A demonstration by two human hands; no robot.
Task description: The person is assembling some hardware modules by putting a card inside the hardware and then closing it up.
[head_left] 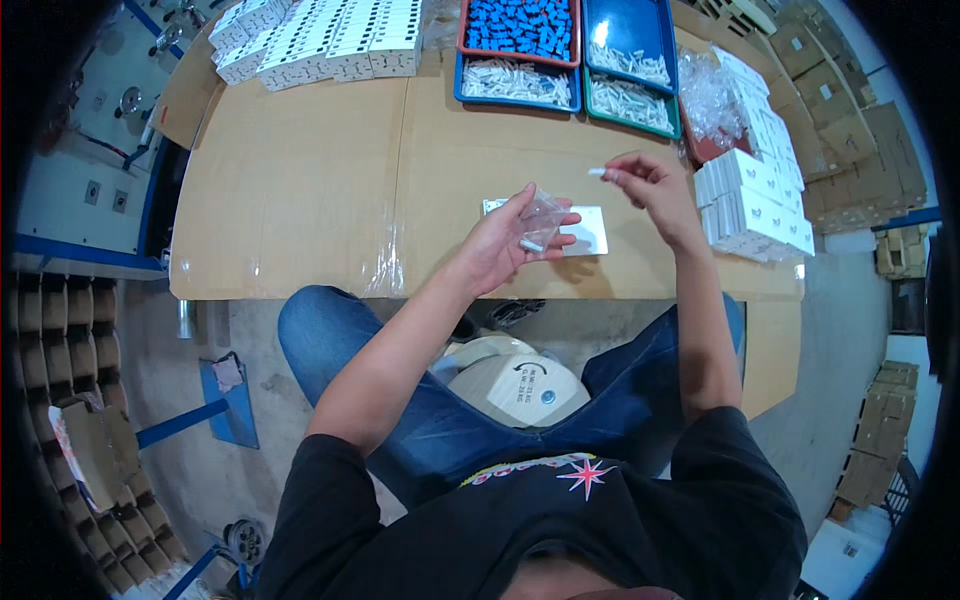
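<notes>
My left hand [505, 238], palm up, holds a small clear plastic bag [543, 217] with its thumb and fingers. A small white piece [531, 245] shows at the bag's lower end. To the right, my right hand [652, 190] pinches a small white cylindrical piece [597, 172] between thumb and fingertips, apart from the bag. Beneath my left hand, partly hidden by it, a flat white box [590, 232] lies on the cardboard-covered table.
Ahead are a red tray [461, 40] of blue pieces, plus blue [458, 95] and green [672, 133] trays of white pieces. White boxes are stacked at far left [340, 45] and at right [750, 205]. Crumpled clear plastic [712, 100] lies near the right stack. The cardboard tabletop [290, 200] ends before my knees.
</notes>
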